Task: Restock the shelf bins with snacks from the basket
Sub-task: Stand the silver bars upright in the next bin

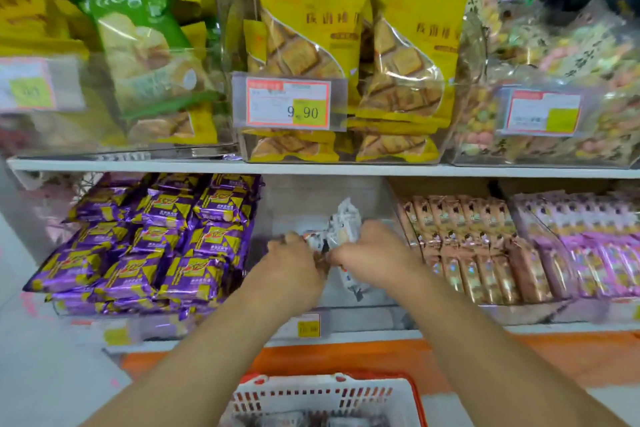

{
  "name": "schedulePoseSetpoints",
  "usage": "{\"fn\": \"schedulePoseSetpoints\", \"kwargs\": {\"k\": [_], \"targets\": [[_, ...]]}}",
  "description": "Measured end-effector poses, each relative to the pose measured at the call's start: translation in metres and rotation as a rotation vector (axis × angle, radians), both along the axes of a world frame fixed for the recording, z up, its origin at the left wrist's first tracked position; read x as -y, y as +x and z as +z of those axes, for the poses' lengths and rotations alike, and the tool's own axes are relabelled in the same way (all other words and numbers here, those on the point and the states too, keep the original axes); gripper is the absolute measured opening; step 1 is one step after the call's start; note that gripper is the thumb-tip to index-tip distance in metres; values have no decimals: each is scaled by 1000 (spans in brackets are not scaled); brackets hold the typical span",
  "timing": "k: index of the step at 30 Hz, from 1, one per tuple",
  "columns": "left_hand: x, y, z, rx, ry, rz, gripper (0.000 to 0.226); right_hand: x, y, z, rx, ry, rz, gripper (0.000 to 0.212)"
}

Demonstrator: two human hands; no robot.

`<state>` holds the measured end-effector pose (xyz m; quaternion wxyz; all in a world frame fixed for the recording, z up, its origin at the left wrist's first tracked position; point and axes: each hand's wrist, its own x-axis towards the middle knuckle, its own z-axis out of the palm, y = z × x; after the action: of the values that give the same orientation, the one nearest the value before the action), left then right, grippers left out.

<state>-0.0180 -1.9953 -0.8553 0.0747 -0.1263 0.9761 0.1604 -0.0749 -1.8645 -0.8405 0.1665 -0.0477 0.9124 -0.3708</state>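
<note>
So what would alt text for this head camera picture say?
Both hands, left hand and right hand, hold white snack packets inside a clear middle bin on the lower shelf, between purple packets and pink ones; a red basket sits below.

Two shelf tiers of snack bins, with a basket placed below and in front.

On the upper shelf (346, 168), a clear bin (343, 149) of yellow biscuit bags (311, 28) is set at the centre, with a green-and-clear snack bag (145, 45) to its left and clear bags of mixed pastel sweets (554, 55) to its right; a red-bordered price tag (287, 107) is fixed to the centre bin's front. On the lower shelf, purple-and-yellow foil packets (156, 246) are stacked at the left, brown-pink wrapped bars (467, 246) stand in rows at the right, and pink-purple packets (588, 246) lie further right. Between them, inside the middle clear bin (311, 204), both hands are placed, left (291, 267) beside right (374, 253), around white wrapped snacks (341, 229). The red-rimmed white plastic basket (322, 395) sits nearest the viewer, under the forearms.
</note>
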Motion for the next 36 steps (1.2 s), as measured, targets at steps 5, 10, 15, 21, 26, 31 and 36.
{"fn": "schedulePoseSetpoints", "kwargs": {"k": [5,10,15,21,26,31,36], "targets": [[6,-16,-24,152,235,-121,28,7,-12,-30,12,283,111,23],[11,-15,-31,184,457,-118,32,7,-16,-41,-55,456,160,40],[21,-13,-30,132,372,5,31,9,-13,-37,-101,532,163,56],[8,-15,-40,172,142,93,66,33,-24,-38,-377,440,420,50],[6,-25,-45,185,166,58,53,45,-36,-60,-269,483,603,47],[18,-32,-53,95,255,33,14,33,-45,-57,-340,594,468,15],[19,-36,-62,99,338,-19,13,29,-48,-69,-366,611,488,59]]}}
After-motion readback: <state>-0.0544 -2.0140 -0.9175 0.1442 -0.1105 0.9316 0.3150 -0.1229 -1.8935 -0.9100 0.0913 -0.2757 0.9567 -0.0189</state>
